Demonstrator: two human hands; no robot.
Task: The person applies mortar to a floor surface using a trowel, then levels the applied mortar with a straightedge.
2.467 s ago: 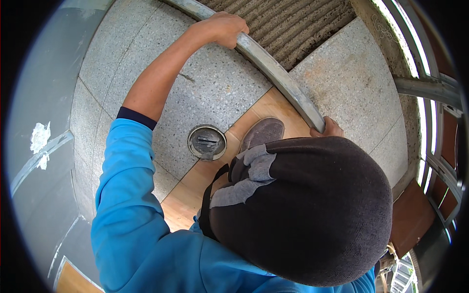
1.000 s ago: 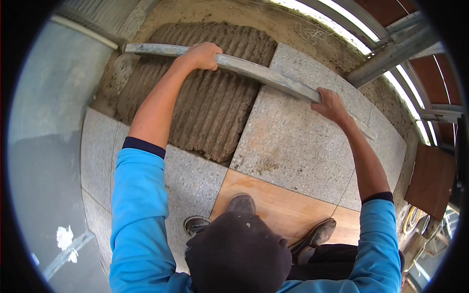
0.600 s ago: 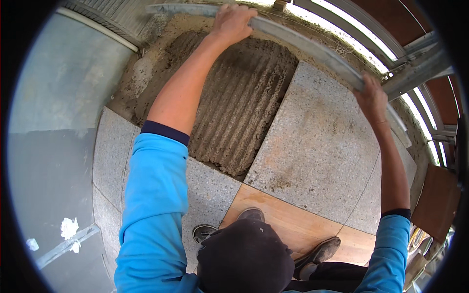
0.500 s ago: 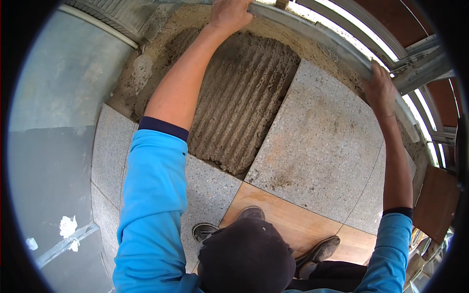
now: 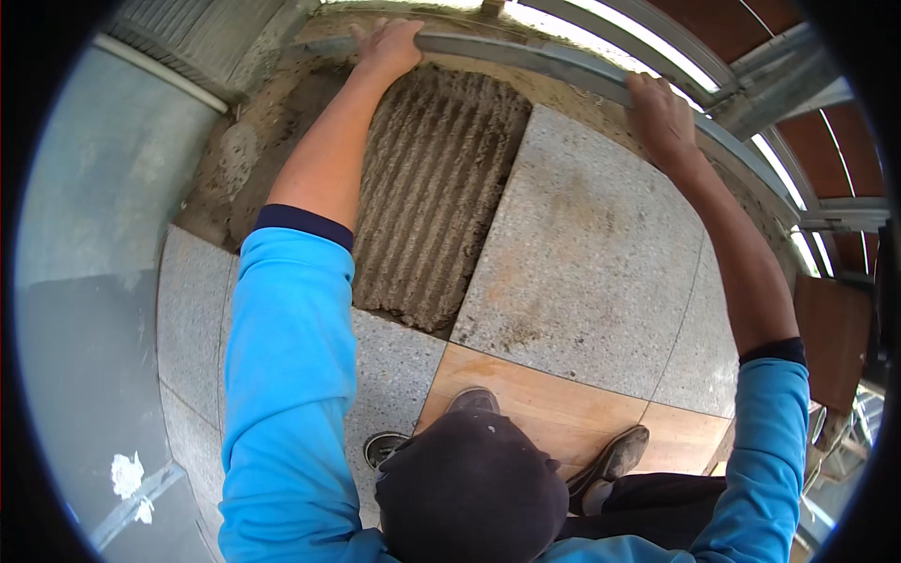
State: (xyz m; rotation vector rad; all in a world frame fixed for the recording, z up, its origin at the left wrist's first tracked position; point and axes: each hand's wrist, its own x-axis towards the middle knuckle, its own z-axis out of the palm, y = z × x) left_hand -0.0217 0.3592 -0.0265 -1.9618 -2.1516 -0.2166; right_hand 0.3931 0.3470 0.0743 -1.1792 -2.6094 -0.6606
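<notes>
A long grey metal straightedge [image 5: 526, 58] spans the far side of the floor, at the far edge of the laid tiles. My left hand [image 5: 387, 49] is closed over it toward its left end, above the far edge of the ridged mortar. Farther right, my right hand [image 5: 662, 114] wraps its fingers over the same bar, beyond the large tile. Grey mortar [image 5: 436, 188] combed into parallel ridges lies between my arms. Right of it is a large speckled grey tile [image 5: 587, 253] with brownish smudges. Whether the bar touches the mortar I cannot tell.
Wood-coloured boards [image 5: 526, 389] lie on the near side of the big tile, where shoes [image 5: 619, 452] stand. A round drain [image 5: 383, 448] sits in the near left tile [image 5: 399, 371]. A grey wall [image 5: 94, 216] rises at the left. Metal framing [image 5: 774, 80] borders the far right.
Both hands have shifted left with the straightedge; my right hand is also farther away. More of the bar's left end shows beyond my left hand. The whole view has shifted slightly.
</notes>
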